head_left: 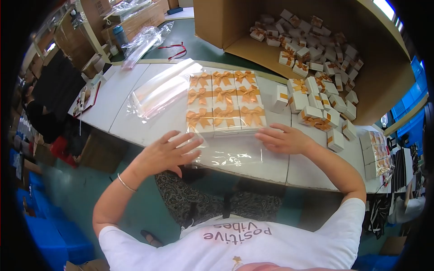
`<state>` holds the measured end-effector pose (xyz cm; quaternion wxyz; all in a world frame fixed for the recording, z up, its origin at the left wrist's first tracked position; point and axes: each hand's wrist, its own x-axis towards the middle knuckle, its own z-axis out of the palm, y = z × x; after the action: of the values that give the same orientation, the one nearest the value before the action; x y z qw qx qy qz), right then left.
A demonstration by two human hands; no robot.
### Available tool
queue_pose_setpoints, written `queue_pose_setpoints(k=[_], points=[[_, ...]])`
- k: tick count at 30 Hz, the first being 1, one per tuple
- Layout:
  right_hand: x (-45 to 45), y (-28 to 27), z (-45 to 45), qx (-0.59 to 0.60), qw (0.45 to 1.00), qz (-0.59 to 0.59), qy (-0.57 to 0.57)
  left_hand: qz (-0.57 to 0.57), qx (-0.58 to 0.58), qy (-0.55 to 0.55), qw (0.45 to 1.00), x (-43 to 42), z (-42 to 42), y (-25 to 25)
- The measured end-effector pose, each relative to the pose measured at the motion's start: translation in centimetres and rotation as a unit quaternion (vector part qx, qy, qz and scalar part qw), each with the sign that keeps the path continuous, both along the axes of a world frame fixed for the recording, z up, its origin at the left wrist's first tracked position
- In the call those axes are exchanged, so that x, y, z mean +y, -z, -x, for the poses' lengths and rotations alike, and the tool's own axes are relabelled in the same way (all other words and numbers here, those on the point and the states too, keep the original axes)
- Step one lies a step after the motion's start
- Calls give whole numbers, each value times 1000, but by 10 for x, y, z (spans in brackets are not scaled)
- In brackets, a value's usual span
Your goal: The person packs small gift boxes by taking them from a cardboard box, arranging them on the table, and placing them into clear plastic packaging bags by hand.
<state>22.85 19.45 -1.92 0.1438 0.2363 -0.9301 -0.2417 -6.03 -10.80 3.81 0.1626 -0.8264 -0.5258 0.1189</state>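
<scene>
- Standing at the table, a person in a white T-shirt has both bare hands out over the near edge.
- Left hand: fingers spread wide, thumb apart, palm downward, beside the near left corner of the box block; no object is seen in its grasp. A bracelet is on the wrist.
- Right hand: fingers extended and loosely together, at the near right corner of the block. Whether the fingertips touch the film cannot be told.
- Box block: white boxes with gold bows, three rows of three on top, set on the table just beyond and between the hands.
- Clear film: glossy, about the block, with a loose part lying toward the person.
- Clear plastic sleeves: piled flat, left of the block.
- Loose boxes: heaped on the table to the right, some tipped over; many more lie inside the large carton on its side behind.
- Red ribbon: on the green surface beyond the table.
- Wrapped stack: at the table's right end.
</scene>
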Motion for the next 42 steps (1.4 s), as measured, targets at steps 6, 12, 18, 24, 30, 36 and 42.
queue_pose_setpoints(k=[6,12,18,24,30,36,42], points=[[-3,9,-4,43,999,20,-3,-69,-14,61,996,4,27,32],[-10,15,-8,67,996,61,12,-124,-36,123,984,14,34,51],[-13,25,-5,79,991,104,27,-203,-73,151,965,21,39,76],[-12,33,-2,81,982,165,38,-238,-182,103,949,21,39,93],[-17,43,-1,105,919,369,86,-276,-338,53,898,27,29,98],[-24,49,5,201,843,488,104,-314,-427,-12,848,30,25,102],[-32,51,14,254,777,542,195,-387,-478,-89,784,40,17,107]])
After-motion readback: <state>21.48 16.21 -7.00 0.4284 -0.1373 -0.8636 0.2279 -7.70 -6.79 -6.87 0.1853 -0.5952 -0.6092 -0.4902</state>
